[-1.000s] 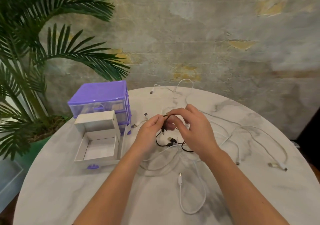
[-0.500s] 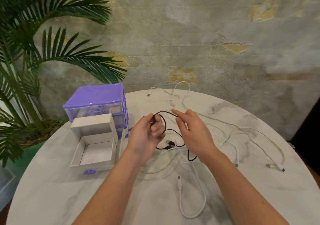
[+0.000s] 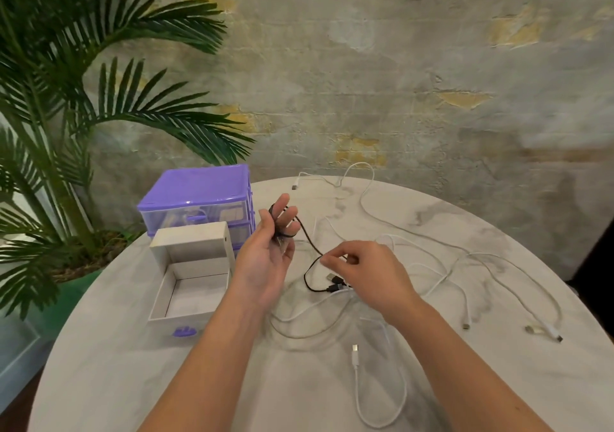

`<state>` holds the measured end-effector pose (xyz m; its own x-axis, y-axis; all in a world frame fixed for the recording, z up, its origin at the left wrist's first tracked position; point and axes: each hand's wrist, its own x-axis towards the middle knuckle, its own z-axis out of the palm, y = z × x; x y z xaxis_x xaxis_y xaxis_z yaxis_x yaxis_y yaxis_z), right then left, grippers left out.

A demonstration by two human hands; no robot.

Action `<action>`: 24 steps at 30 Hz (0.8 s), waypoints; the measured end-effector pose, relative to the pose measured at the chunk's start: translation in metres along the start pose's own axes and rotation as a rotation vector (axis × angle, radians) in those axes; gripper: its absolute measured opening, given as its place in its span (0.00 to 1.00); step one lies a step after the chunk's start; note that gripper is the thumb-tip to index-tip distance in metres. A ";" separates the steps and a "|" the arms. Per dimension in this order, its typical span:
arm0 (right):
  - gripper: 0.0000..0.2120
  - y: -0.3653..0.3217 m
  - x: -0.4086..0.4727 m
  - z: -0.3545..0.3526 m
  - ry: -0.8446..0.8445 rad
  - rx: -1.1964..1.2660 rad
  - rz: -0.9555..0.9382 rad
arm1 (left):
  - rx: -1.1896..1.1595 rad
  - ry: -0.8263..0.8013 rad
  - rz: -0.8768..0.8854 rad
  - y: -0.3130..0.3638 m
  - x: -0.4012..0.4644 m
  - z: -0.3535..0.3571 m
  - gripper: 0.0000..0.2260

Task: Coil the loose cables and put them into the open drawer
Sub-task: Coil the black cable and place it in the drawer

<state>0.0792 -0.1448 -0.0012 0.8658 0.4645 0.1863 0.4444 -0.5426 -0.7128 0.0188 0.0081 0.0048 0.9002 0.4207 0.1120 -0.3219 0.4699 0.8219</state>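
Note:
A thin black cable [image 3: 310, 267] runs from my left hand [image 3: 270, 252] down to the table. That hand is raised, palm up, with the cable looped around its spread fingers. My right hand [image 3: 365, 273] pinches the same cable lower down, just above its two plugs. Several white cables [image 3: 428, 242] sprawl loose over the round marble table [image 3: 133, 381]. The white open drawer [image 3: 187, 278] sits left of my left hand, pulled out and empty inside.
The purple drawer unit [image 3: 197, 200] stands behind the open drawer at the table's left rear. A palm plant [image 3: 50, 132] in a green pot fills the left side. One white cable [image 3: 378, 395] loops near the front edge between my forearms.
My hands have moved apart. The left hand opened and rose with the black cable wound around its fingers, while the right hand slid down along the cable toward the table.

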 end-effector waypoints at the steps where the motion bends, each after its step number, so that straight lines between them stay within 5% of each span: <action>1: 0.09 -0.003 -0.003 0.001 -0.031 -0.022 -0.021 | 0.034 0.006 0.015 0.000 0.001 0.000 0.16; 8: 0.21 -0.022 -0.015 -0.002 -0.037 -0.221 -0.183 | 0.361 0.042 0.142 -0.004 0.000 -0.006 0.14; 15: 0.11 -0.025 -0.017 -0.017 0.067 0.082 -0.229 | 0.679 -0.101 0.145 -0.012 -0.002 0.005 0.13; 24: 0.09 -0.011 -0.004 -0.012 0.157 0.277 -0.317 | 0.588 -0.249 -0.002 -0.012 -0.011 0.012 0.17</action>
<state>0.0741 -0.1490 0.0143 0.7305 0.4541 0.5101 0.6339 -0.1729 -0.7539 0.0168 -0.0114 0.0007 0.9644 0.1946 0.1788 -0.1695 -0.0638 0.9835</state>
